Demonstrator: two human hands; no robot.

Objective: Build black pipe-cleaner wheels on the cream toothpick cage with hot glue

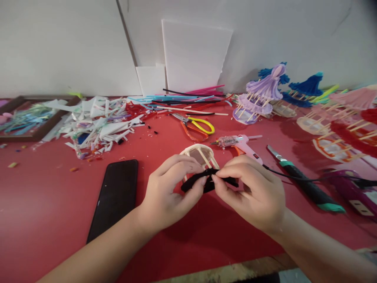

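Note:
Both of my hands pinch a strip of black pipe cleaner (191, 182) in front of me. My left hand (172, 188) grips it between thumb and forefinger; my right hand (251, 190) holds it the same way, fingertips close to the left ones. The black fuzzy material runs along one side of a small carousel-like frame (198, 147) with a pale rounded base and thin wooden sticks. My fingers hide part of the frame. Just beyond it lie scissors (198, 125) with yellow and orange handles and a pink glue gun (240, 145).
A black phone (116, 196) lies left of my hands. A utility knife (306, 181) with a green-black handle lies right, near the glue gun's cord. White scraps (100, 122) and coloured pipe cleaners (182, 100) lie behind. Finished-looking tiered pieces (262, 94) stand at back right.

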